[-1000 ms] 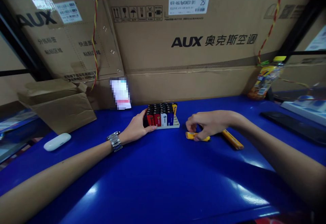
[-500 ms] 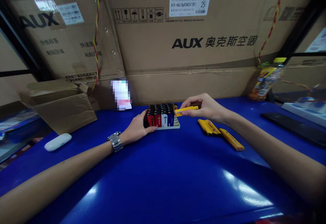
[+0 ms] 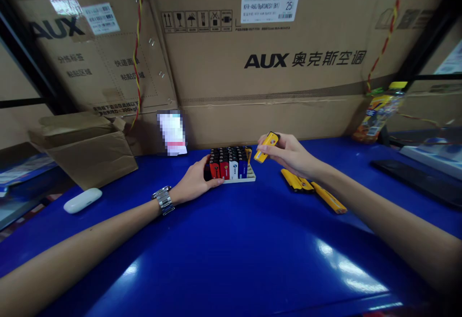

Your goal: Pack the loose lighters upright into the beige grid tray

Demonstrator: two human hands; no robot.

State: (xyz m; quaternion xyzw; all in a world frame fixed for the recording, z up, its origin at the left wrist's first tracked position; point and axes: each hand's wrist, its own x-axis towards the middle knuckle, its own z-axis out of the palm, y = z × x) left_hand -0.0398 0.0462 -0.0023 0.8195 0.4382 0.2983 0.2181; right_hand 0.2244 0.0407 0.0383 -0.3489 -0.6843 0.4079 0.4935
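Observation:
A small tray [image 3: 249, 178] stands on the blue table [image 3: 231, 249], packed with several upright lighters in black, red, white, blue and yellow. My left hand [image 3: 197, 182], with a metal watch at the wrist, grips the tray's left side. My right hand [image 3: 288, 156] pinches a yellow lighter [image 3: 266, 146], tilted, just above the tray's right end. Several more yellow lighters [image 3: 298, 181] lie on the table under my right forearm, one [image 3: 330, 197] farther right.
Large AUX cardboard boxes [image 3: 267, 62] wall off the back. An open carton [image 3: 86, 146] sits at the left, a white oval case [image 3: 82, 200] in front of it. A yellow-capped bottle [image 3: 380, 110] and a dark flat device [image 3: 415, 177] are at the right.
My right hand took a yellow lighter off the table, carried it to the tray's right end, and turned it from level to tilted. The left hand stayed on the tray.

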